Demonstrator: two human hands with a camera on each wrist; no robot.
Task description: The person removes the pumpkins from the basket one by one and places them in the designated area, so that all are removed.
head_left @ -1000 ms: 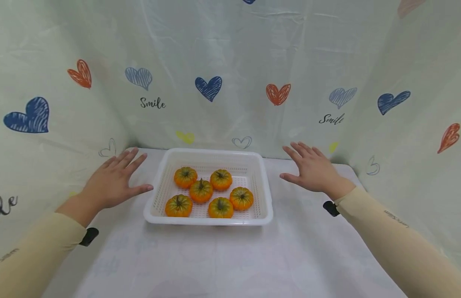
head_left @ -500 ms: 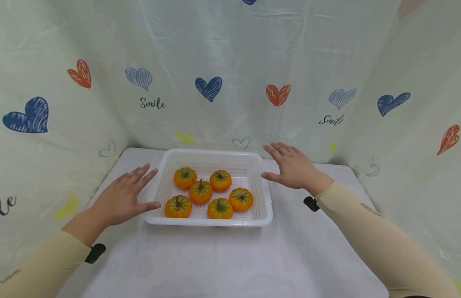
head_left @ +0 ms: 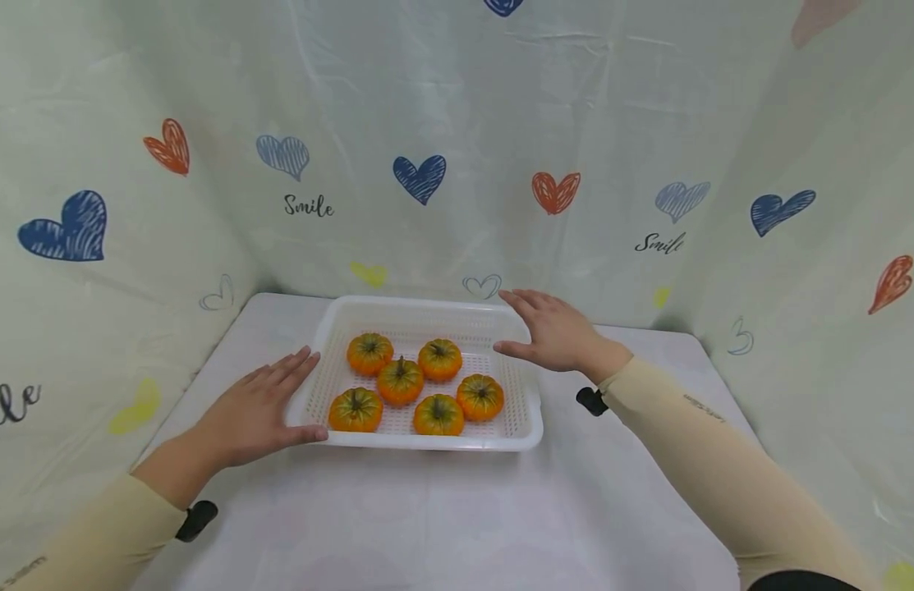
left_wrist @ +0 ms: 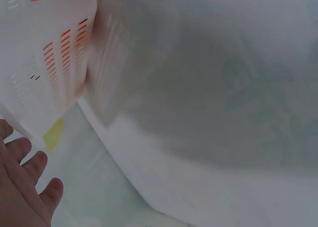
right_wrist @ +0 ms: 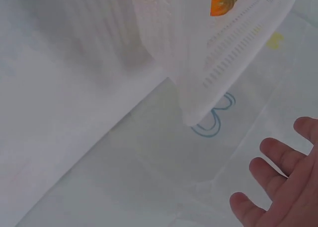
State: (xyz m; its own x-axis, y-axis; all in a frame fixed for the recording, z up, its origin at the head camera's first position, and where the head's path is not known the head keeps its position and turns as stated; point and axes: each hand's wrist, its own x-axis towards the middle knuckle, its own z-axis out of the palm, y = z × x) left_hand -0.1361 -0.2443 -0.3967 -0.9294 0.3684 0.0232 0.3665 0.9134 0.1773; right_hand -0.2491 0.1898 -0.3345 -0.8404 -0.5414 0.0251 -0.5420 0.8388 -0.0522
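A white plastic basket with slotted sides stands on the table and holds several small orange pumpkins with green-streaked tops. At its left side my left hand is spread, fingertips right at the rim and thumb over the front left corner. My right hand hovers over the back right corner, its fingers straight and thumb apart. In the left wrist view the fingers lie close to the basket wall. The right wrist view has the fingers apart from the basket corner.
A white cloth covers the table. Behind and at both sides hangs a pale curtain printed with hearts and "Smile". Dark straps sit at both wrists. A dark rounded shape shows at the bottom right edge.
Both hands have moved inward toward the basket, the left one right and nearer the body, the right one leftward over the corner. Basket and pumpkins stay in place.
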